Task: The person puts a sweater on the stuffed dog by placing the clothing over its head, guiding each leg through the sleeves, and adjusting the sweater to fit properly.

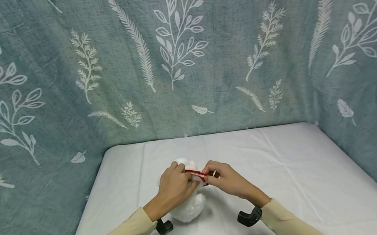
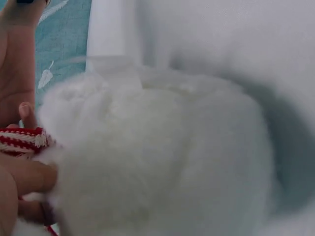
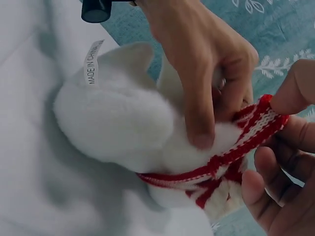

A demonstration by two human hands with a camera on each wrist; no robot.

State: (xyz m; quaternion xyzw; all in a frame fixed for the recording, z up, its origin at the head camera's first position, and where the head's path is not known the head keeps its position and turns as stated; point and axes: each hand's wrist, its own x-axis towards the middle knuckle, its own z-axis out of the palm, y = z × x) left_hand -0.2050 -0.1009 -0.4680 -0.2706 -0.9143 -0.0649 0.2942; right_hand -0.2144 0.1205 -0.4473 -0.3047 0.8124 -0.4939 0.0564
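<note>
A white plush toy lies on the table, its fluffy body filling most of the left wrist view. Around it sits a red-and-white knitted garment, partly hidden by the hands. My left hand grips the toy beside the garment, its thumb pressed into the white plush. On the right, my right hand pinches the garment's edge between thumb and fingers and holds it stretched away from the toy. A brown-and-white part shows by the right fingers; its kind is unclear.
White cloth covers the table. Behind and at the sides hangs a green curtain with white leaf prints. A white tag reading "MADE IN CHINA" sticks out of the toy. Black wrist devices hang below both wrists.
</note>
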